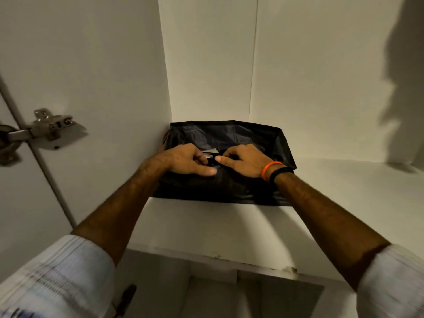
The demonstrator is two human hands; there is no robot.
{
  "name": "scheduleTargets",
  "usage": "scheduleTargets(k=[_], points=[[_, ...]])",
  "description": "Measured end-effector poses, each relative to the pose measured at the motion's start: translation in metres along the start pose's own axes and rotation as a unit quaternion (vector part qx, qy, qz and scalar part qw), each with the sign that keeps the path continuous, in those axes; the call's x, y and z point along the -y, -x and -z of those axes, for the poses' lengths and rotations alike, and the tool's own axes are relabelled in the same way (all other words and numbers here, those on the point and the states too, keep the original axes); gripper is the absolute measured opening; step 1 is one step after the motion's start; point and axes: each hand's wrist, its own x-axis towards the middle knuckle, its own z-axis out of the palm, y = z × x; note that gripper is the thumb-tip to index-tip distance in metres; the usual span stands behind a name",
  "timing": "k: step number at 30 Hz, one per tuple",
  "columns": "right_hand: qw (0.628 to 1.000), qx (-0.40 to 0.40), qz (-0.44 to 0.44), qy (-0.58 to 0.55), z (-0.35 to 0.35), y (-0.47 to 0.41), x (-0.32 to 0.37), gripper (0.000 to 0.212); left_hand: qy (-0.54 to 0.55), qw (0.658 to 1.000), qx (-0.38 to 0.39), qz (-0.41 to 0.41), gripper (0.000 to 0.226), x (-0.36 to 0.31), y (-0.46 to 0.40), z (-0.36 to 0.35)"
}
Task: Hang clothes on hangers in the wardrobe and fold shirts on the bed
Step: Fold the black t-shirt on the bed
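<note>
Our left hand [183, 160] and right hand [243, 160] pinch something small at the mouth of the black bag [227, 134] on the wardrobe shelf [206, 223]. We see no hangers or shirts; hanging and folding seem not yet begun.

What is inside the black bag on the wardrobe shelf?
The black bag on the shelf shows dark lining and a small pale piece. The left hand and right hand cover the rest.

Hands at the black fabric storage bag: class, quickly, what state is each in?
Left hand: fingers curled, gripping the black fabric storage bag.
Right hand: pinching the same bag.
</note>
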Motion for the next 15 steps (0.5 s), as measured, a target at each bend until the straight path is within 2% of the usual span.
scheduleTargets(k=[3, 7, 10, 12, 15], points=[[1.0, 0.023, 0.006, 0.019, 0.001, 0.017, 0.007, 0.054, -0.079, 0.996, -0.021, 0.03, 0.061, -0.006, 0.016, -0.014], [0.996, 0.046, 0.004, 0.083, -0.002, 0.026, 0.014, 0.057, -0.126, 0.988, -0.064, 0.062, 0.046, -0.003, 0.026, -0.02], [0.995, 0.041, -0.003, 0.09, -0.001, 0.027, 0.017, 0.056, -0.142, 0.984, -0.087, 0.066, 0.036, 0.002, 0.031, -0.018], [0.995, 0.035, -0.008, 0.096, 0.001, 0.025, 0.021, 0.053, -0.142, 0.982, -0.112, 0.06, 0.032, 0.009, 0.029, -0.015], [0.993, -0.007, -0.009, 0.115, 0.01, 0.019, 0.025, 0.036, -0.129, 0.975, -0.176, 0.031, 0.019, 0.014, 0.023, -0.001]])
